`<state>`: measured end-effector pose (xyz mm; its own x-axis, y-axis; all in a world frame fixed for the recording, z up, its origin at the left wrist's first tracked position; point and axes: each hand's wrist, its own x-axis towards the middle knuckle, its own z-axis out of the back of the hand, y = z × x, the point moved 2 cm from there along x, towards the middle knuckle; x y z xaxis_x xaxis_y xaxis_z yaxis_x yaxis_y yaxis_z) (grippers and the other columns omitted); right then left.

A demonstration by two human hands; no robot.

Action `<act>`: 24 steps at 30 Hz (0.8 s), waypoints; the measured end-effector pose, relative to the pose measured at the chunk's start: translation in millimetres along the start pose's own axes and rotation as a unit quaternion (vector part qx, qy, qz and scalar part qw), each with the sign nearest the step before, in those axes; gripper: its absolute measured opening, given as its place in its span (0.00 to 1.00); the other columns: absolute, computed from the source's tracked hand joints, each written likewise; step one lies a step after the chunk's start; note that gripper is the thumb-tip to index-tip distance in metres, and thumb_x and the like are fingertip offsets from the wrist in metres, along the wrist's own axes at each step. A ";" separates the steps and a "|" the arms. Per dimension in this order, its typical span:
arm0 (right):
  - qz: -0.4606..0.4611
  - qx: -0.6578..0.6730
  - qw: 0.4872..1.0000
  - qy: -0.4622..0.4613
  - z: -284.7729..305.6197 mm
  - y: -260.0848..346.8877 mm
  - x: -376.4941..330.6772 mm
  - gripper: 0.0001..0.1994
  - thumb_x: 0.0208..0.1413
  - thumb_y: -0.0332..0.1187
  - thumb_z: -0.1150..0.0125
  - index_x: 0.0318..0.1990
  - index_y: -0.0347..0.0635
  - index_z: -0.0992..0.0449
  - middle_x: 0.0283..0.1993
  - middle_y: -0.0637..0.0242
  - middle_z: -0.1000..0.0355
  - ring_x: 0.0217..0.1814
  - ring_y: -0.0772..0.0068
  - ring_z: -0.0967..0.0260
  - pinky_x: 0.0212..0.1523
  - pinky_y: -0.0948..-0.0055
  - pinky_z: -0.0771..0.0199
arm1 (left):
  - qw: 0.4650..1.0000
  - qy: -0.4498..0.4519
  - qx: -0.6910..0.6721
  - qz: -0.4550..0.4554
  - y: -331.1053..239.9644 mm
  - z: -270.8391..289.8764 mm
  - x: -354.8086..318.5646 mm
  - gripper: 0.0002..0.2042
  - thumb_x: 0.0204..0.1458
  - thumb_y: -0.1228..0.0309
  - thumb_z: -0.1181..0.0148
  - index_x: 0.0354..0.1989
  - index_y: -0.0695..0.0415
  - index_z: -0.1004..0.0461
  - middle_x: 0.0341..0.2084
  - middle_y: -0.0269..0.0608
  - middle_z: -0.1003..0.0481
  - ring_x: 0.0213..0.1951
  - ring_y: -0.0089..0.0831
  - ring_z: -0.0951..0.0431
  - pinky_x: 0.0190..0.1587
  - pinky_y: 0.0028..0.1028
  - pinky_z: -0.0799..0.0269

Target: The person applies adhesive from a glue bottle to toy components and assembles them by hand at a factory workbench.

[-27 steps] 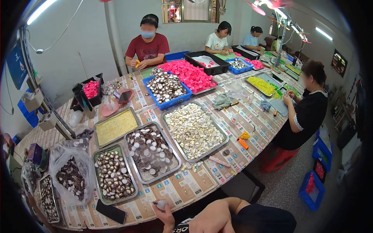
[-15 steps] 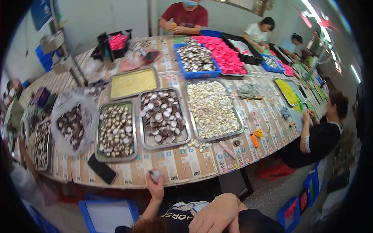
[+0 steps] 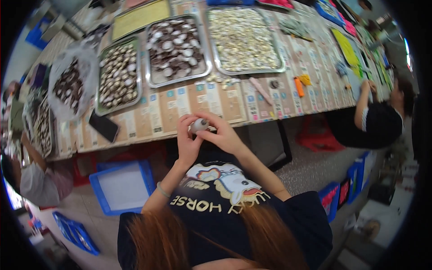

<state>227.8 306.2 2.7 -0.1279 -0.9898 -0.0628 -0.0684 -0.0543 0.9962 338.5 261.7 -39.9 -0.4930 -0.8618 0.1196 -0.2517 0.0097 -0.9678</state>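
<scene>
Just past the table's near edge, both my hands are closed on a small rounded grey-white thing [image 3: 196,127] with a dark tip; its kind cannot be made out. My left hand [image 3: 187,141] wraps its left side, with the thumb toward me. From the right, my right hand [image 3: 222,137] reaches around it with bent fingers. Beyond the hands lies a metal tray of brown and white round pieces [image 3: 175,47]. Left of that, another tray holds shiny cream and brown pieces [image 3: 118,74]. Farther right, a larger tray is full of small pale yellow pieces [image 3: 243,38].
A black phone [image 3: 104,126] lies near the table's front left, below a clear plastic bag [image 3: 92,85] of brown pieces. An orange tool [image 3: 299,86] and a pink stick [image 3: 261,91] lie to the right. Co-workers sit on both sides. A blue-rimmed tray [image 3: 148,173] is low at left.
My view has tipped downward. My right hand has come up from near my body to the grey-white thing, which my left hand alone held before.
</scene>
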 end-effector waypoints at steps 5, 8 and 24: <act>0.027 -0.055 0.982 -0.180 21.8 -26.0 -39.9 0.18 0.43 0.23 0.44 0.45 0.34 0.34 0.38 0.64 0.32 0.38 0.78 0.34 0.39 0.80 0.34 | 0.996 0.034 0.006 0.077 36.9 -36.1 -13.3 0.22 0.39 0.83 0.45 0.45 0.58 0.41 0.39 0.38 0.40 0.43 0.27 0.36 0.42 0.23 0.35; 0.014 -0.051 0.954 -0.295 33.6 -18.1 -65.0 0.17 0.40 0.25 0.42 0.42 0.34 0.32 0.34 0.63 0.30 0.37 0.74 0.32 0.35 0.77 0.33 | 0.995 0.072 -0.012 0.070 20.5 -60.7 -17.4 0.20 0.40 0.80 0.45 0.45 0.59 0.41 0.42 0.40 0.40 0.44 0.32 0.35 0.44 0.28 0.36; 0.297 -0.299 0.739 -0.525 86.3 53.8 -73.2 0.21 0.41 0.26 0.40 0.45 0.33 0.38 0.40 0.57 0.38 0.39 0.66 0.40 0.41 0.74 0.40 | 0.982 -0.016 0.185 -0.027 -5.6 -95.3 -24.0 0.06 0.48 0.78 0.54 0.34 0.65 0.35 0.28 0.45 0.32 0.32 0.31 0.30 0.36 0.24 0.35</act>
<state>148.2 387.1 55.7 -0.6797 -0.2307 0.6963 0.7173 -0.0104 0.6967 272.4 330.7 -16.2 -0.4599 -0.8713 0.1714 0.0465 -0.2164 -0.9752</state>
